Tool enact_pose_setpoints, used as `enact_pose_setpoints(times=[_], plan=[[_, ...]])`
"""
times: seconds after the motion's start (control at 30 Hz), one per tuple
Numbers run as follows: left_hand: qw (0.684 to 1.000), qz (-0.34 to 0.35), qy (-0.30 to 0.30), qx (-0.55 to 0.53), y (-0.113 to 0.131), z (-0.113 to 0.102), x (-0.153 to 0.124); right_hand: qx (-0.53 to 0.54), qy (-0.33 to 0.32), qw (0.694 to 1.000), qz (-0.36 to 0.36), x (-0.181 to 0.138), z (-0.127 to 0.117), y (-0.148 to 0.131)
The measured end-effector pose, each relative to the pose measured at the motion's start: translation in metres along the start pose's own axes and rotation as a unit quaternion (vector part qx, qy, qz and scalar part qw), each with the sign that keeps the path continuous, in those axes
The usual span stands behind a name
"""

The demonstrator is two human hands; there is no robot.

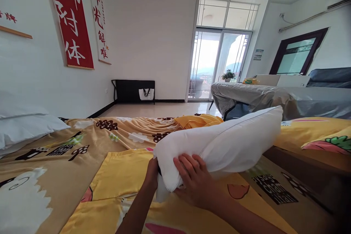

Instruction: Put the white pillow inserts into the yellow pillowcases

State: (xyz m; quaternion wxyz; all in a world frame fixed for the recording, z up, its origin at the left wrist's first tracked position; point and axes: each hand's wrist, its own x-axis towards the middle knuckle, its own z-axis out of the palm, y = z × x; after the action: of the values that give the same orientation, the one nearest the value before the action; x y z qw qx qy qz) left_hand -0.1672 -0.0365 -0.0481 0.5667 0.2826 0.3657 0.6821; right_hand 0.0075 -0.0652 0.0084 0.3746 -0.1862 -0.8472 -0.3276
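A plump white pillow (pixel 230 146) is held above the bed, folded lengthwise, its far end pointing up to the right. My right hand (pixel 193 179) is closed on the near end, with fingers bent over its front side. My left hand (pixel 151 175) grips the left edge of that end; its fingertips are hidden behind the pillow. Beneath both hands, a yellow pillowcase (pixel 117 173) with carrot prints lies flat on a brown patterned blanket (pixel 71 168).
White pillows (pixel 30 126) lie at the left. On the right is a yellow carrot-print pillow (pixel 315 131). Crumpled yellow cloth (pixel 200 120) rests at the blanket's far edge. Beyond stands a table (pixel 255 93) under plastic sheeting, and a black folded frame (pixel 127 91) leans by the wall.
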Motion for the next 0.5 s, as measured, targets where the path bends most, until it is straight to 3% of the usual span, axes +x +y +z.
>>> enact_pose_setpoints(times=[0.37,0.5], plan=[[0.970,-0.130,0.115,-0.173,0.009,0.025,-0.008,0.003,-0.110,0.993,-0.035,-0.006,0.015,0.009],[0.958,-0.144,0.130,-0.211,0.014,0.031,-0.013,-0.002,-0.148,0.988,-0.045,-0.006,0.020,0.011]])
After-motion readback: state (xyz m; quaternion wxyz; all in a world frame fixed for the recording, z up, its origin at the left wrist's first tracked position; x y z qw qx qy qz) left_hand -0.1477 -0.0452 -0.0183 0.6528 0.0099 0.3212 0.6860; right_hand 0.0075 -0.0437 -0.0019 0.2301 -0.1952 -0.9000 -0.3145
